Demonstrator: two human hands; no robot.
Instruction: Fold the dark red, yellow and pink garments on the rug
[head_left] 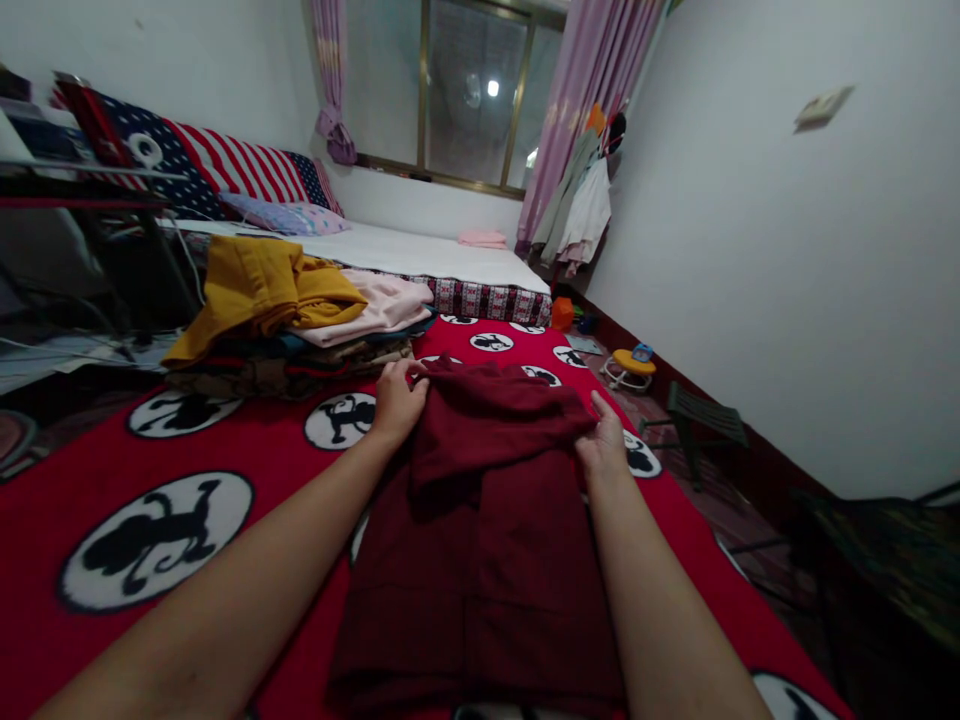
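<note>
Lying on the red blanket (277, 465) toward its right edge, the maroon garment (540, 540) looks partly folded — far part doubled over, near part spread flat and seemingly left to do. The left hand (400, 402) pinches the fold's far-left corner; the right hand (604, 442) touches its right side, fingers too hidden to judge their grip. Beyond, a clothes pile (247, 376) topped by a mustard garment (259, 282) crowds the blanket's left side; a yellow stool (634, 362) stands past the right edge.
</note>
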